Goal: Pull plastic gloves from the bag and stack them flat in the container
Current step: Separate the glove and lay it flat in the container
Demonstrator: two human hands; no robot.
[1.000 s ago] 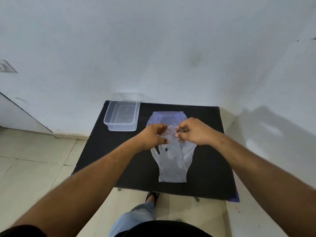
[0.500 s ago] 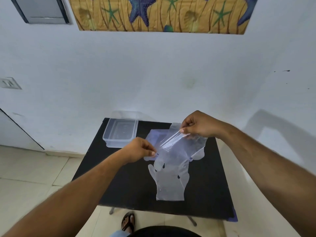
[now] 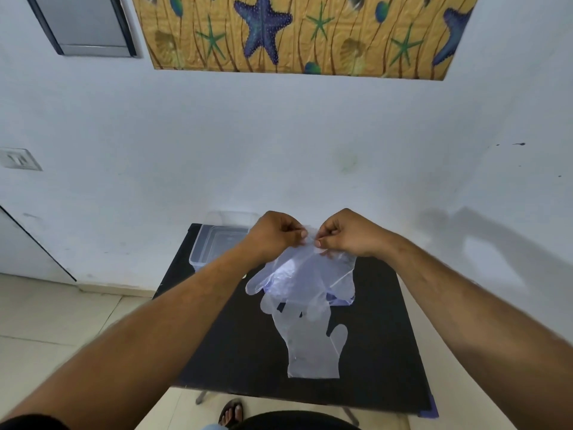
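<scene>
My left hand (image 3: 274,235) and my right hand (image 3: 348,234) are raised side by side over the far half of the black table (image 3: 235,352). Both pinch the top edge of a clear plastic glove (image 3: 297,279), which hangs below them with its fingers pointing left and down. The clear bag (image 3: 344,282) lies behind the hanging glove, mostly hidden. A second clear glove (image 3: 313,346) lies flat on the table, cuff toward me. The clear plastic container (image 3: 206,248) stands at the table's far left corner, partly hidden by my left hand.
A white wall runs right behind the table, with a starfish picture (image 3: 297,32) high up. Tiled floor (image 3: 62,321) lies to the left. A sandalled foot (image 3: 231,412) shows under the table's near edge.
My hands were apart, stretching the plastic between them; they have come together and risen, and the glove now hangs from both. The camera has tilted up.
</scene>
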